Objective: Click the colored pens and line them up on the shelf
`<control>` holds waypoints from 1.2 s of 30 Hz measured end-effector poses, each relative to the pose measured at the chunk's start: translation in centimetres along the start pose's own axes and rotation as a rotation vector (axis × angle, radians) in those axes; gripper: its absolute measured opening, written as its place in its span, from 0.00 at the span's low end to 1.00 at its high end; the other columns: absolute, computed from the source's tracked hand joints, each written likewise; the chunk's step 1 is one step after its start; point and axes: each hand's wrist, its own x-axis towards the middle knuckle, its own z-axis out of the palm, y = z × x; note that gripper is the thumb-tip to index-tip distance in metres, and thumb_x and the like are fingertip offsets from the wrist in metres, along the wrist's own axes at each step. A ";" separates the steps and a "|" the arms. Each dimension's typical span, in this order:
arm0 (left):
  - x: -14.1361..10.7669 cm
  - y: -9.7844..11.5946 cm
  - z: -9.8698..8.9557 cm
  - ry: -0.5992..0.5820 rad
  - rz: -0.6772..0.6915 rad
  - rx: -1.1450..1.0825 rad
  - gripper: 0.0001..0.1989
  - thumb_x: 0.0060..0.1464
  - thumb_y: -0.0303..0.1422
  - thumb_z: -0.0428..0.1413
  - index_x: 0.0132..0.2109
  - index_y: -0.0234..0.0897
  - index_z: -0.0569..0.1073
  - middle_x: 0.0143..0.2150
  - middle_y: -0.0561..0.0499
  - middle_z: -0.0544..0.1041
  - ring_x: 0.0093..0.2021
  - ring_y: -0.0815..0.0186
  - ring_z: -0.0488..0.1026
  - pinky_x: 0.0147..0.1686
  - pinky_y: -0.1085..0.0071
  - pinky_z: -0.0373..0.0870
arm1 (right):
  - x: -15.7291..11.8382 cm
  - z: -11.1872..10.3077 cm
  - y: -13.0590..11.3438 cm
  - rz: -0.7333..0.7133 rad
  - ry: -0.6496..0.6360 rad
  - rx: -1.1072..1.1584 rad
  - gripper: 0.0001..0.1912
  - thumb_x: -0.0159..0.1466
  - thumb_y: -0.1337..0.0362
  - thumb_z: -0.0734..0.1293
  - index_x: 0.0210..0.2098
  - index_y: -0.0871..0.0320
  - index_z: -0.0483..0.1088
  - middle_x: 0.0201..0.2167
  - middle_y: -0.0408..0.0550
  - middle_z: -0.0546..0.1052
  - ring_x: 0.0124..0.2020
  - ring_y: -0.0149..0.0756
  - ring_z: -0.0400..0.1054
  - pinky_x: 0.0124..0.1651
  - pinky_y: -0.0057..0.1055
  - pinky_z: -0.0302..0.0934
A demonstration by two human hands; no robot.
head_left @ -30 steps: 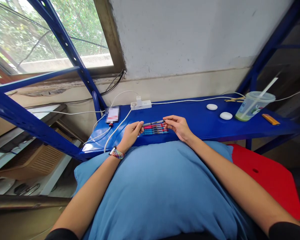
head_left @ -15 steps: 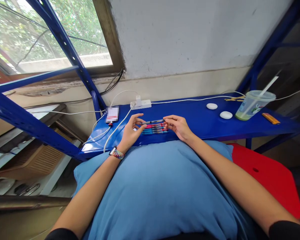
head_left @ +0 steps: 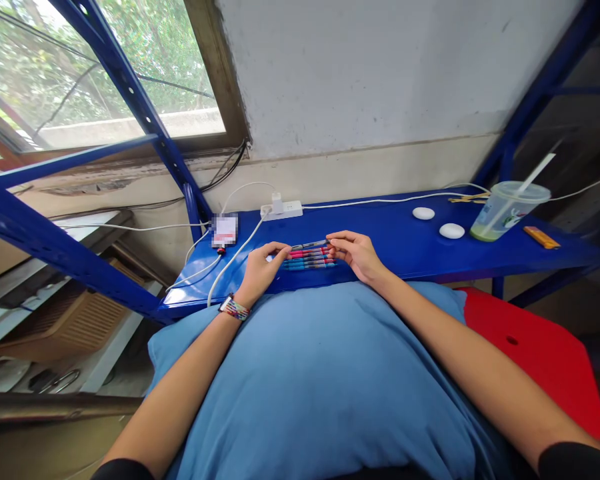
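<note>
A dark grey pen spans the gap between my two hands on the blue shelf. My left hand, with a patterned watch band at its wrist, pinches the pen's left end. At the right end, the thumb and fingers of my right hand are closed on it. Just nearer to me lie several pens side by side, red ones first, then blue ones. A blue cushion fills my lap, under my forearms.
A white power strip and cables run along the wall. A small boxy device sits left. Rightward are two white oval objects, a plastic cup with a straw and an orange packet. A red stool stands lower right.
The fingers of my left hand have come down and closed around the left end of the dark grey pen. My right hand has hardly moved.
</note>
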 end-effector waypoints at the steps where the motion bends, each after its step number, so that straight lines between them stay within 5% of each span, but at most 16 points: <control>1: 0.0 -0.1 0.0 -0.002 0.008 -0.007 0.13 0.68 0.43 0.62 0.42 0.40 0.85 0.39 0.49 0.87 0.42 0.58 0.82 0.49 0.61 0.77 | 0.0 0.0 0.0 0.011 0.001 0.000 0.11 0.54 0.64 0.83 0.36 0.59 0.85 0.29 0.48 0.83 0.29 0.34 0.76 0.37 0.33 0.79; 7: -0.1 -0.3 0.1 0.045 0.075 -0.037 0.11 0.66 0.42 0.65 0.48 0.42 0.86 0.46 0.46 0.88 0.47 0.56 0.83 0.53 0.58 0.78 | 0.0 0.0 -0.5 0.124 0.004 0.083 0.05 0.58 0.72 0.77 0.36 0.62 0.84 0.28 0.51 0.83 0.27 0.34 0.76 0.35 0.30 0.78; 12: -0.1 -0.1 0.2 0.078 0.051 -0.084 0.12 0.65 0.42 0.66 0.49 0.42 0.86 0.48 0.46 0.88 0.48 0.56 0.84 0.52 0.59 0.79 | -0.3 0.1 -1.5 0.334 -0.155 0.351 0.15 0.72 0.67 0.66 0.51 0.63 0.82 0.30 0.49 0.83 0.29 0.34 0.77 0.36 0.29 0.78; 16: -0.1 -0.1 0.4 0.087 0.042 -0.082 0.13 0.65 0.44 0.66 0.49 0.42 0.86 0.48 0.46 0.88 0.48 0.57 0.84 0.51 0.60 0.80 | -0.3 0.1 -1.8 0.370 -0.218 0.448 0.20 0.76 0.66 0.58 0.57 0.64 0.79 0.34 0.51 0.85 0.31 0.35 0.79 0.36 0.30 0.78; 23: 0.1 0.1 0.2 0.061 0.058 -0.035 0.14 0.66 0.45 0.64 0.50 0.42 0.86 0.48 0.46 0.88 0.49 0.57 0.84 0.53 0.58 0.80 | -0.3 0.3 -0.9 0.300 -0.175 0.466 0.12 0.75 0.69 0.63 0.47 0.61 0.80 0.30 0.46 0.82 0.28 0.30 0.76 0.37 0.25 0.76; 29: 0.6 -0.5 -0.1 0.074 0.031 -0.023 0.15 0.66 0.46 0.64 0.50 0.41 0.86 0.48 0.46 0.88 0.49 0.56 0.84 0.52 0.58 0.80 | 0.0 0.6 -1.1 0.402 -0.207 0.517 0.17 0.75 0.67 0.62 0.59 0.61 0.77 0.37 0.48 0.86 0.32 0.32 0.80 0.39 0.28 0.78; 36: 0.6 -1.0 0.1 0.035 0.002 -0.044 0.16 0.66 0.48 0.63 0.50 0.42 0.86 0.50 0.46 0.88 0.49 0.56 0.84 0.52 0.57 0.81 | 0.6 0.5 0.5 0.393 -0.125 0.560 0.12 0.74 0.70 0.64 0.51 0.62 0.78 0.33 0.48 0.85 0.31 0.32 0.81 0.39 0.26 0.79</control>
